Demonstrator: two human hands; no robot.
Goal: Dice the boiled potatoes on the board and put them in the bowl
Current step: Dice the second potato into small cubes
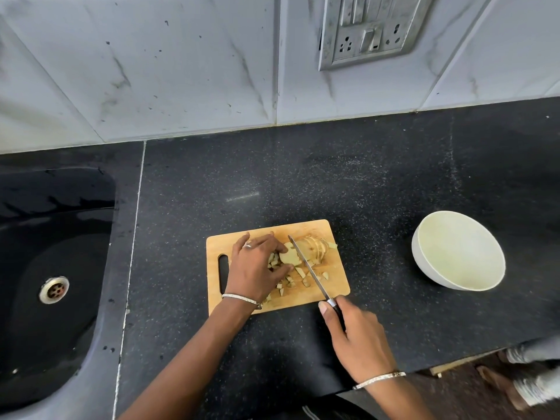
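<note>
A wooden cutting board (303, 230) lies on the black counter. On it sits a sliced boiled potato (313, 248), with several small diced pieces (300, 272) scattered in front. My left hand (256, 265) holds a potato slice (288, 257) down with curled fingers. My right hand (353, 331) grips the dark handle of a knife (309, 268), whose blade runs diagonally across the potato. A white bowl (424, 253) with nothing in it stands to the right of the board.
A black sink (45, 237) with a metal drain (54, 290) fills the left side. The tiled wall behind carries a switch and socket plate (368, 28). The counter's front edge drops off at the lower right, where a person's feet (521, 383) show.
</note>
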